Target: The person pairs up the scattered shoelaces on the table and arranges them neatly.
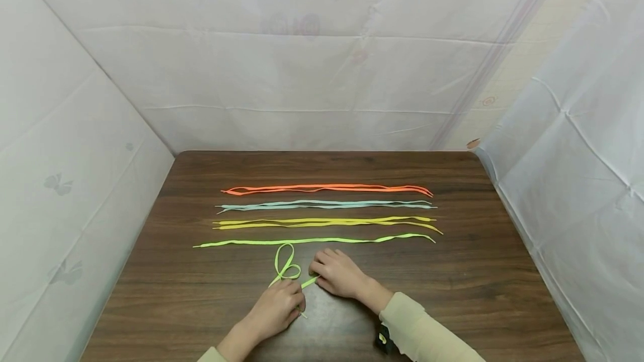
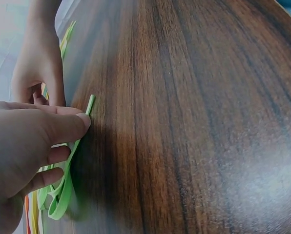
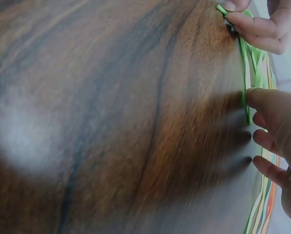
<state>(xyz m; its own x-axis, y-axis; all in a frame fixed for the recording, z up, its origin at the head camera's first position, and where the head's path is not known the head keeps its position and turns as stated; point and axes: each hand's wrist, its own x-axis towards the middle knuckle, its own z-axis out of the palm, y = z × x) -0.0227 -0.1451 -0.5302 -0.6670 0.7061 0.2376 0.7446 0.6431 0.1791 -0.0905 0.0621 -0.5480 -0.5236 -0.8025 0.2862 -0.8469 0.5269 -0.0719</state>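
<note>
A loose neon green shoelace (image 1: 287,261) lies looped near the front middle of the table. My left hand (image 1: 279,306) pinches this lace between thumb and fingers, and a short tip pokes out beyond them in the left wrist view. To the right, my right hand (image 1: 339,272) holds another stretch of the same lace at the thumb (image 3: 258,96), low over the tabletop. Its remaining fingers are spread apart. A short straight piece of lace spans the two hands. Just behind them a second neon green shoelace (image 1: 312,240) lies stretched out flat.
Farther back, yellow shoelaces (image 1: 327,222), light blue shoelaces (image 1: 327,204) and orange shoelaces (image 1: 327,187) lie in parallel rows. They rest on a dark wood-grain table (image 1: 503,295) with pale sheets on three sides. A small black object (image 1: 383,339) sits beside the right sleeve.
</note>
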